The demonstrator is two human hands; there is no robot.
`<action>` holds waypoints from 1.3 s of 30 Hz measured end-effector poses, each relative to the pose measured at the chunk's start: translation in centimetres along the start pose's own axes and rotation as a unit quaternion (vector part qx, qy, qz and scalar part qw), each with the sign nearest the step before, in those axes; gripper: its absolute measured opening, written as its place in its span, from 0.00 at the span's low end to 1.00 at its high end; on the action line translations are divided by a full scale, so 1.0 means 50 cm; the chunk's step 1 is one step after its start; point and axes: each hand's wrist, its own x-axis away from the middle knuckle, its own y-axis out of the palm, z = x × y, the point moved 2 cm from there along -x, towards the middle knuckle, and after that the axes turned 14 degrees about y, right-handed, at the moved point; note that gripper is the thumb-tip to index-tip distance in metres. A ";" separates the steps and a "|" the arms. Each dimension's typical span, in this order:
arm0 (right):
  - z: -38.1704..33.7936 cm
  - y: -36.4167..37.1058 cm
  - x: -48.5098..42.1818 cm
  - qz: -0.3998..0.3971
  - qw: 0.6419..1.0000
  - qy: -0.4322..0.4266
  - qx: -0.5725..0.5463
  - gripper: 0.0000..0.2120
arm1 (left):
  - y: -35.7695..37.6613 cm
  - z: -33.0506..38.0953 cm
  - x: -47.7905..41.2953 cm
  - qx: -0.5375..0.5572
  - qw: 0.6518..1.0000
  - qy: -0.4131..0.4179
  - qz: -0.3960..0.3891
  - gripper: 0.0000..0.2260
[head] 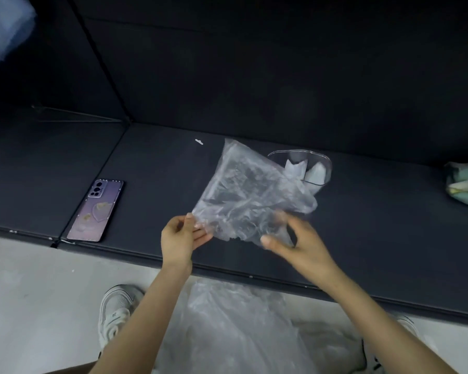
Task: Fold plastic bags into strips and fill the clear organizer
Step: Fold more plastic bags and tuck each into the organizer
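Note:
A thin, crinkled clear plastic bag [245,191] is held up just above the dark padded surface [152,168]. My left hand [181,237] pinches its near left corner between thumb and fingers. My right hand [295,242] grips the bag's near right edge, and its fingers are blurred. Behind the bag stands the clear organizer [312,164], partly hidden by the bag, with two whitish folded bags inside it.
A purple phone [96,210] lies face down near the front left edge. A pile of loose clear bags [227,330] sits on the floor between white shoes [115,311]. A green and white bundle [466,184] rests at the far right. A small white scrap [199,142] lies behind.

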 end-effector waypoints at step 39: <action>0.222 -0.062 0.052 -0.133 0.743 0.271 -0.597 0.40 | -0.050 -0.101 0.020 -0.064 0.981 -0.182 0.001 0.09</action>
